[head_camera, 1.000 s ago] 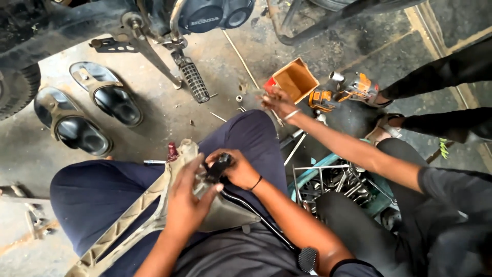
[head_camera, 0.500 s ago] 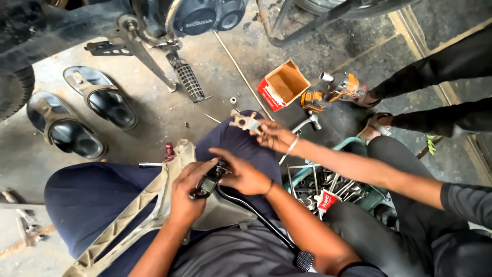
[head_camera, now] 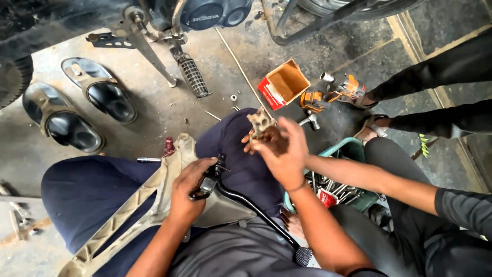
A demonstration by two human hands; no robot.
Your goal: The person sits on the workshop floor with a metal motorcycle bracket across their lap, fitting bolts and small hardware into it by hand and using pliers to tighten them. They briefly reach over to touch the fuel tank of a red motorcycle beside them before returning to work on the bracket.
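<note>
My left hand (head_camera: 192,190) is shut on a black lever fitting (head_camera: 210,180) resting on my lap. A black curved cable (head_camera: 256,210) runs from it to a knurled end (head_camera: 303,255). Under it lies a beige plastic panel (head_camera: 154,197). My right hand (head_camera: 284,154) is raised over my knee and curls around a small grimy metal part (head_camera: 260,122). A co-worker's hand (head_camera: 254,145), reaching in from the right, is under the same part. Which hand carries the weight I cannot tell.
A motorcycle's underside with its footpeg (head_camera: 193,77) stands at the top. Two black sandals (head_camera: 105,95) lie at left. An open red cardboard box (head_camera: 284,83), a yellow tool (head_camera: 311,100) and a teal tray of tools (head_camera: 341,149) sit to the right, beside the co-worker's legs.
My right hand left the black fitting and rose to the metal part. The co-worker's hand brought that part from near the box toward my knee. My left hand stayed.
</note>
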